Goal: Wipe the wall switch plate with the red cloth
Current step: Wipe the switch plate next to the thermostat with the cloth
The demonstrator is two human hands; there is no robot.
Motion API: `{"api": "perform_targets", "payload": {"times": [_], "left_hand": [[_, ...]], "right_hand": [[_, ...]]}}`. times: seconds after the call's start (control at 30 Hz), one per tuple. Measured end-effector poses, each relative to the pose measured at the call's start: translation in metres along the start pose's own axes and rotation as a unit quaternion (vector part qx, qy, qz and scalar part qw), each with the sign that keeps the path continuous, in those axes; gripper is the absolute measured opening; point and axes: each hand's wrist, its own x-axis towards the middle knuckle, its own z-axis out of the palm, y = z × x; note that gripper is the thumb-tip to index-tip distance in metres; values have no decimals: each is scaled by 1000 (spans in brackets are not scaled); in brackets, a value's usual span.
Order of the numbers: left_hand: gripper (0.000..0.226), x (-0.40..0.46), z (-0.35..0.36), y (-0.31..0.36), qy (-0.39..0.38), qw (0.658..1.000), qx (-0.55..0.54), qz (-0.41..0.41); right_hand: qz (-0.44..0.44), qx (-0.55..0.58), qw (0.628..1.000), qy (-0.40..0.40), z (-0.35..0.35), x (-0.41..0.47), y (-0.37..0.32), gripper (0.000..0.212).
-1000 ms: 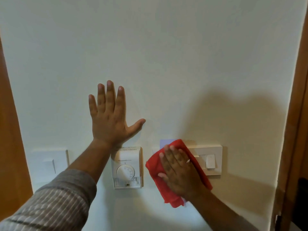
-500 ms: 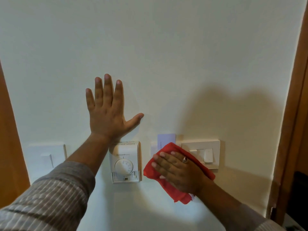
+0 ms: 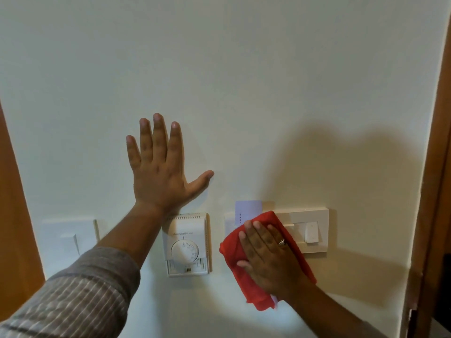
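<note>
A cream switch plate [image 3: 314, 217] with a white rocker is fixed on the wall at the right. My right hand [image 3: 268, 254] lies flat on a red cloth [image 3: 234, 259] and presses it against the wall over the plate's left part and a card holder with a pale card [image 3: 247, 208]. The cloth hides that end of the plate. My left hand [image 3: 159, 172] rests flat on the bare wall above a thermostat, fingers spread, holding nothing.
A white dial thermostat [image 3: 186, 245] hangs between my arms. Another white switch plate [image 3: 68, 237] sits at the far left. Wooden door frames border the wall at the left edge [image 3: 14, 203] and right edge [image 3: 436, 167].
My right hand and the red cloth slid a little left and down, then back up to the right over the plate. The left hand stays flat on the wall.
</note>
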Motion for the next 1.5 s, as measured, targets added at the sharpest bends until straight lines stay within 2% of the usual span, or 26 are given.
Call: {"api": "perform_targets", "payload": {"times": [0.1,0.17,0.27,0.33,0.4,0.47,0.53,0.6,0.63,0.7,0.87,0.93,1.07,1.23,1.3,1.37,1.43,1.5], "left_hand": [[114,0,1,0,8,1000,4,2],[114,0,1,-1,7,1000,5,2],[114,0,1,-1,4,1000,6,0],[114,0,-1,-2,0,1000,2,4],[114,0,-3,-3,-5,1000,1,6],[115,0,-3,-2,-10,1000,0,4],[115,1,-3,-1,-9,1000,0,1],[115,1,-2,1,-4,1000,1,1],[115,1,-1,1,-2,1000,2,2],[115,1,0,0,2,1000,5,2],[115,2,-1,-3,-7,1000,0,7],[115,1,-2,-4,-15,1000,-2,8],[114,1,-3,-1,-14,1000,-4,3],[114,0,2,0,-2,1000,-2,4],[114,0,2,-1,2,1000,-1,4],[114,0,1,-1,-3,1000,2,2],[114,-1,-1,-1,-11,1000,0,2],[115,1,0,-3,-14,1000,-5,6]], "right_hand": [[88,3,996,2,2,25,-21,73],[83,7,997,2,3,32,-28,74],[-61,19,998,-5,5,25,-16,71],[-168,38,985,-10,1,21,6,65],[-204,55,977,-15,-4,19,24,61],[-137,53,989,1,-7,19,26,61],[-7,44,999,17,-8,25,14,64],[91,39,995,14,-7,35,-3,67],[113,36,993,13,-4,40,-11,69],[98,17,995,20,1,44,-21,73],[-121,8,993,11,7,17,-3,66],[-151,26,988,-5,6,3,11,64],[-89,37,995,9,1,-6,21,60],[43,17,999,16,3,25,-11,66],[60,10,998,13,4,30,-21,67],[-6,17,1000,15,3,27,-17,67],[-126,39,991,12,0,21,2,62],[-171,60,983,10,0,17,21,59]]}}
